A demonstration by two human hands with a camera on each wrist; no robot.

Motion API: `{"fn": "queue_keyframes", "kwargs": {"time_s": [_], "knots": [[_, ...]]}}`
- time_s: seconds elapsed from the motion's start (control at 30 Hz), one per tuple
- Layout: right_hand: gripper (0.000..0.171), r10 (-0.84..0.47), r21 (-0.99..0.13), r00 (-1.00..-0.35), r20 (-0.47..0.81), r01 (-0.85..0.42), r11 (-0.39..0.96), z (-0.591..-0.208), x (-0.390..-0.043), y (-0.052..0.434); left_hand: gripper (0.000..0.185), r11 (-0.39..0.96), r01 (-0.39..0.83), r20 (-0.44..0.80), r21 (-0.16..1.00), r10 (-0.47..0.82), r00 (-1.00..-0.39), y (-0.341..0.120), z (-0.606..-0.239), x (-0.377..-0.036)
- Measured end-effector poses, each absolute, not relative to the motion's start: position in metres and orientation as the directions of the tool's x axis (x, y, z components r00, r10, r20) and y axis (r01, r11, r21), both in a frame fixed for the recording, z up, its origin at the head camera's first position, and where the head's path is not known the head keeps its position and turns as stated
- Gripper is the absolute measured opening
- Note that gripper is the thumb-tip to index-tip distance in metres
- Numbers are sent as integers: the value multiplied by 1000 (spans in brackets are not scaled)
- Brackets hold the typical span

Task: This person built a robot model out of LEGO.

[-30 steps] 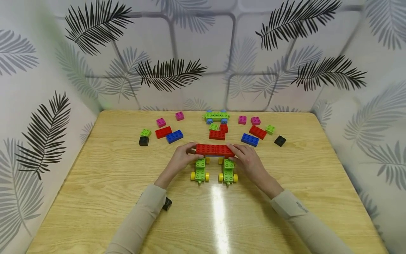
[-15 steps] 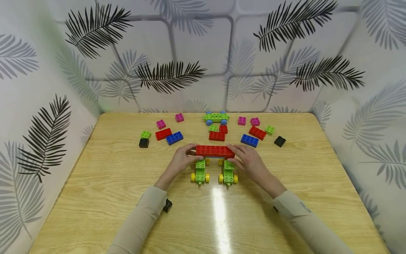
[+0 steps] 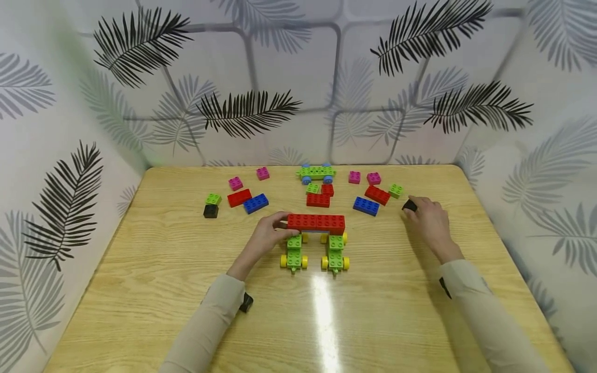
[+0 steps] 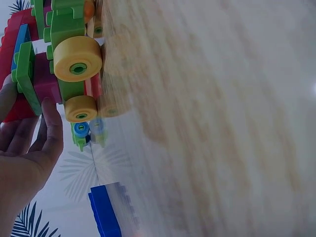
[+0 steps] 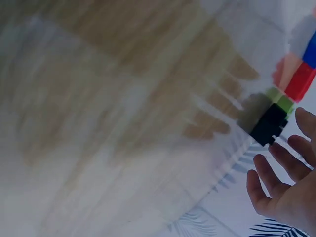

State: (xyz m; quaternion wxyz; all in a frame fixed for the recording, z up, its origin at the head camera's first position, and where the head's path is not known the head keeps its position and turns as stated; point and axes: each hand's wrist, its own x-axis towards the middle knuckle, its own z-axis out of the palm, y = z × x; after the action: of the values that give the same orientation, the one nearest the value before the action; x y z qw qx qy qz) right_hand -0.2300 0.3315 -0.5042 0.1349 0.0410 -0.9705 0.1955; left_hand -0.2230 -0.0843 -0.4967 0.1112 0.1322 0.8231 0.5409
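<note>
Mid-table (image 3: 373, 305), the left hand (image 3: 266, 232) grips the left end of a red-topped build (image 3: 316, 223), some fingertips hidden. Farther right, the right hand (image 3: 431, 224), loosely spread, partly covers a black brick (image 3: 409, 205); contact is unclear. A green brick (image 3: 396, 191) lies nearby; the left sleeve (image 3: 223, 301) half hides something dark (image 3: 247, 303).

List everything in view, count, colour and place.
Wheeled build: 1, red, blue, green, magenta, yellow, centre
Wheeled base: 1, green, blue wheels, back
Pink bricks: 4, pink, back, two each side
Other red bricks: 4, red, two central, one each side
Other blue bricks: 2, blue, one each side
Other green bricks: 3, green, left, centre, right
Black bricks: 2, black, one each side
Table: 1, yellowish, beneath
Backdrop: 1, pale, behind
Unclear objects: 2, black, front, partly hidden
Sleeves: 2, beige, front
Left grip: 1, pinching build
Right grip: 1, at black brick
</note>
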Motion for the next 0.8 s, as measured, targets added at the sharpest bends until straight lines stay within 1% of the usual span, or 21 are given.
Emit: {"fn": "queue_keyframes", "kwargs": {"time_s": [0.1, 0.33, 0.47, 0.57, 0.67, 0.8], "knots": [[41, -17, -365, -973, 228, -102, 925, -509, -232, 339, 50, 381, 89, -49, 920, 339, -939, -85, -497, -223], [34, -7, -408, -973, 232, -104, 907, -511, -230, 338, 49, 384, 79, -58, 920, 332, -942, -83, -497, -223], [33, 4, -442, -969, 247, -109, 890, -503, -224, 330, 48, 388, 74, -64, 919, 333, -941, -84, -499, -222], [37, -43, -469, -957, 289, -180, 865, -489, -220, 313, 48, 392, 82, -55, 916, 327, -943, -86, -500, -222], [40, -120, -471, -929, 349, -284, 835, -472, -216, 292, 47, 386, 93, -42, 918, 329, -944, -87, -499, -222], [37, -196, -468, -884, 424, -399, 789, -454, -208, 267, 47, 378, 91, -48, 921, 343, -938, -86, -498, -224]]}}
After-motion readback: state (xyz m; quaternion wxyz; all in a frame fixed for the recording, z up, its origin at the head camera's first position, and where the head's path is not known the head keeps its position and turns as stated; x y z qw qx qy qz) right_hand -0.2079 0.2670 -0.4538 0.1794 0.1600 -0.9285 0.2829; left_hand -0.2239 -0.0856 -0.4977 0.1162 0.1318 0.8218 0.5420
